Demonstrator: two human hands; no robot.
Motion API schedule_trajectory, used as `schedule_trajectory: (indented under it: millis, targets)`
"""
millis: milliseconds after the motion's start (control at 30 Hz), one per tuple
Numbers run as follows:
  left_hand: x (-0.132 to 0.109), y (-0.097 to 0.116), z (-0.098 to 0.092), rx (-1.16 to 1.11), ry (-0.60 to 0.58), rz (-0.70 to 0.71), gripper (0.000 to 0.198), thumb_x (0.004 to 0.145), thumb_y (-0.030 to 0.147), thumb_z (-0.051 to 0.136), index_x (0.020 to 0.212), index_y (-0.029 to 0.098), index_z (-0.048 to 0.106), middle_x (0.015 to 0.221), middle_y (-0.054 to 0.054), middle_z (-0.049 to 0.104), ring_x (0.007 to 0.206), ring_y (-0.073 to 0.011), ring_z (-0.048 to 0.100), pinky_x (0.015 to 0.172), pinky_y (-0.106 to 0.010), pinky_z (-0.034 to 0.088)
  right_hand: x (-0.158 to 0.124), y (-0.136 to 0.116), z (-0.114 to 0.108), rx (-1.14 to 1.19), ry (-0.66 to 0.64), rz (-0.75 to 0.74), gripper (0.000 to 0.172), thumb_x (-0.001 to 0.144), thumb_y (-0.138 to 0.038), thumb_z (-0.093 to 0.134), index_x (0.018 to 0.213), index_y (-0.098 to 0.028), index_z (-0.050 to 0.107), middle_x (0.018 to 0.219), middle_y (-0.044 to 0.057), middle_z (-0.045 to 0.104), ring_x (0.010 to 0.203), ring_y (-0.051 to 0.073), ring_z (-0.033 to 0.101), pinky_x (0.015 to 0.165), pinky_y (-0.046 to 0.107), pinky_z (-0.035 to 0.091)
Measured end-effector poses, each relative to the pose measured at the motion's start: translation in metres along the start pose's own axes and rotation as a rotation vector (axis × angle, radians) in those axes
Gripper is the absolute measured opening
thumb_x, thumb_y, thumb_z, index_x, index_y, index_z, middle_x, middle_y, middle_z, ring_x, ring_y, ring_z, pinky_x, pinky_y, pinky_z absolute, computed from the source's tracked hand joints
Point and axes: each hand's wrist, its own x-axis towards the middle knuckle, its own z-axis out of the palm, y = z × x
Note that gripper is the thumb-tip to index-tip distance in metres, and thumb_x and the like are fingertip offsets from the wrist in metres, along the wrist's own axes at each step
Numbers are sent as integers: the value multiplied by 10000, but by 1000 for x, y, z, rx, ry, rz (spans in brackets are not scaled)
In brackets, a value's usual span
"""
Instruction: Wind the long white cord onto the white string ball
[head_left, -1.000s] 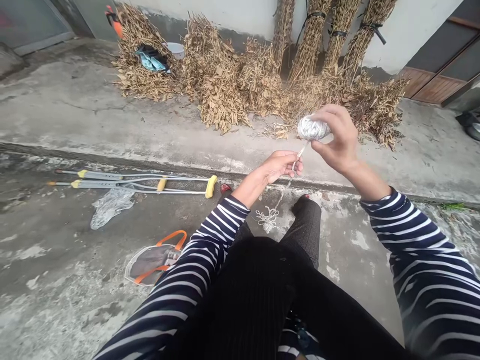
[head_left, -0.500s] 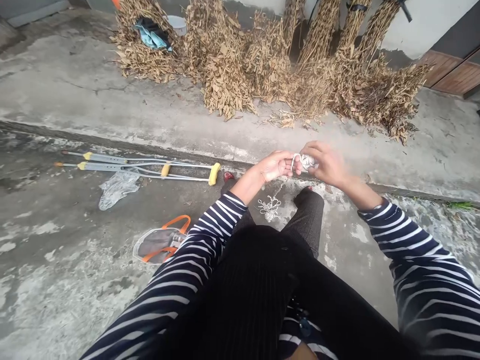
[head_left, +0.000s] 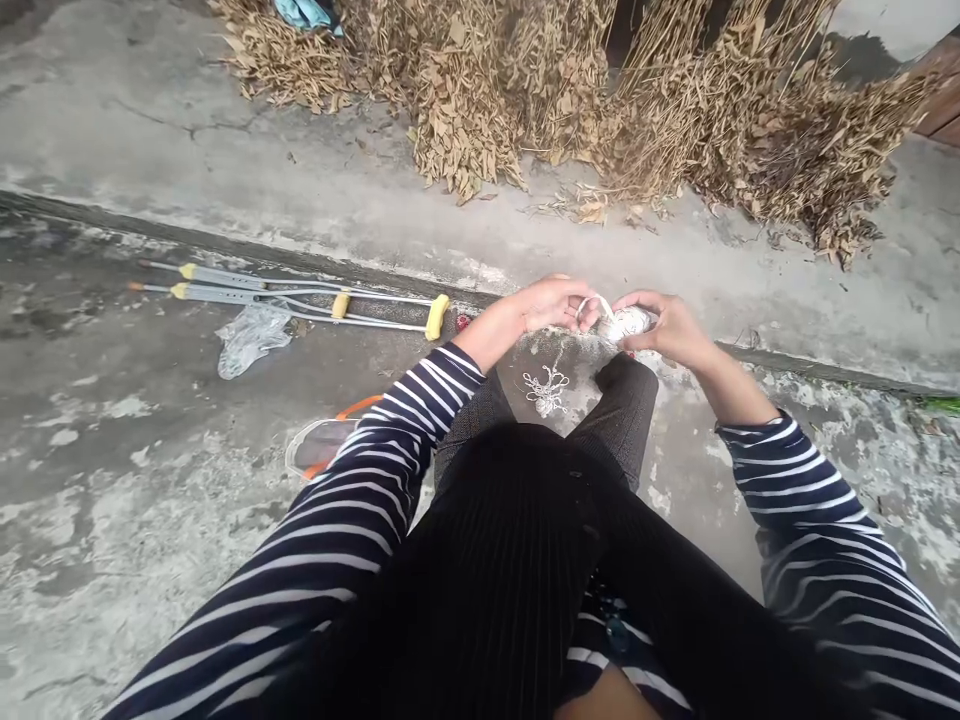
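Observation:
My right hand (head_left: 671, 325) is wrapped round a ball of white string (head_left: 628, 322) in front of my knees. My left hand (head_left: 551, 302) is right beside it, fingers pinched on a loop of the string's loose strand (head_left: 589, 305). Below the hands a tangle of loose white string (head_left: 547, 389) lies on the concrete between my legs. Both sleeves are dark blue with white stripes.
A pair of grey crutches with yellow pads (head_left: 315, 305) lies on the ground at left, a crumpled clear plastic bag (head_left: 251, 335) beside them. A bag with orange handles (head_left: 322, 450) sits by my left arm. Bundles of dry brown plants (head_left: 600, 110) line the far side.
My right hand has come down with the string ball from chest height to meet the left hand near my knees. The view has tilted downward.

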Motion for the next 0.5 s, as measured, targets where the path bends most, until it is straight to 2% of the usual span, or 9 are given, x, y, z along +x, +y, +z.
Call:
schedule_trajectory:
  millis: [67, 133, 200, 267, 300, 367, 433, 500]
  targets:
    - [-1, 1, -11, 164, -106, -43, 180, 785, 271, 752, 661, 148, 705, 726, -129, 740, 655, -169, 696, 592, -267, 525, -1, -4, -10, -26, -115, 45, 514, 486, -256, 894, 975, -156, 771, 778, 13, 642, 671, 136, 531, 616, 261, 430]
    - [-1, 1, -16, 292, -162, -76, 99, 698, 210, 781, 624, 173, 727, 699, -106, 738, 664, -178, 710, 591, -264, 544, -3, -6, -17, -8, -265, 92, 467, 501, -230, 878, 958, -175, 799, 747, 4, 655, 646, 130, 553, 600, 255, 445]
    - [0, -1, -17, 354, -87, -74, 77, 632, 142, 787, 601, 188, 733, 642, -73, 708, 640, -185, 707, 599, -282, 568, -4, -5, -21, 77, -402, 155, 448, 502, -201, 862, 947, -203, 813, 754, 2, 687, 650, 138, 592, 613, 264, 479]
    - [0, -4, -14, 348, 43, -33, 97, 610, 103, 786, 601, 184, 733, 620, -64, 685, 642, -200, 711, 627, -317, 591, -5, -1, -23, 221, -456, 217, 448, 474, -187, 853, 920, -215, 814, 786, 19, 725, 672, 168, 638, 629, 292, 514]
    - [-1, -6, -12, 326, 58, -20, 98, 615, 102, 791, 607, 178, 730, 631, -71, 686, 661, -210, 719, 646, -332, 600, -7, 2, -23, 303, -443, 232, 445, 454, -195, 850, 897, -212, 808, 813, 36, 743, 691, 194, 664, 640, 319, 534]
    - [-3, -11, -8, 258, -31, -18, 93, 642, 148, 808, 622, 170, 719, 676, -98, 710, 712, -222, 732, 672, -340, 606, -10, 7, -24, 438, -370, 207, 423, 436, -256, 841, 852, -204, 781, 850, 68, 760, 742, 259, 708, 681, 400, 573]
    - [-5, -18, -5, 182, -161, -48, 139, 676, 234, 818, 641, 165, 703, 747, -126, 743, 774, -228, 741, 686, -327, 604, -14, 11, -27, 504, -259, 121, 413, 465, -350, 817, 845, -201, 750, 883, 91, 765, 804, 312, 732, 743, 495, 590]
    - [-5, -27, -5, 107, -198, -53, 200, 712, 309, 806, 664, 155, 687, 812, -140, 761, 826, -229, 743, 700, -316, 603, -17, 9, -31, 504, -136, 8, 439, 520, -440, 780, 883, -196, 737, 944, 123, 767, 852, 327, 743, 778, 530, 583]
